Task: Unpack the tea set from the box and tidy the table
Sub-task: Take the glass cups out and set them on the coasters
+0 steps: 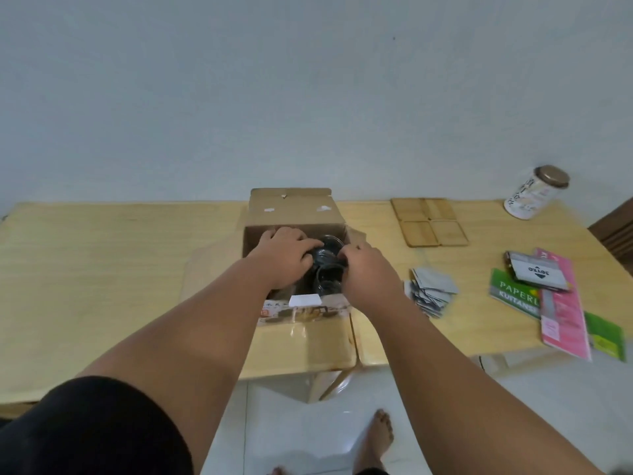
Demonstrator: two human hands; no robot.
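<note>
Both hands are down inside the open brown cardboard box (294, 207), which stands at the middle of the pale wooden worktop (102, 269). The dark round glass piece (325, 253) of the tea set sits in the box directly between the 2 hands. It lies to the right of the left hand (284, 255) and to the left of the right hand (368, 272), so neither hand is clearly the nearer.

The left fingers (306, 257) curl over its left side and top. The right fingers (346, 257) curl in against its right edge, so it looks held from both sides. Its round rim faces upward, so its axis seems to stand upright. The way out is therefore probably straight up between the box walls.

A second dark glass cup (329, 281) stands just nearer in the box, touching or almost touching the held piece. That closeness could make them knock together on the lift.

To the right on the worktop lie 4 square wooden coasters (430, 221), well apart from the box.
</note>
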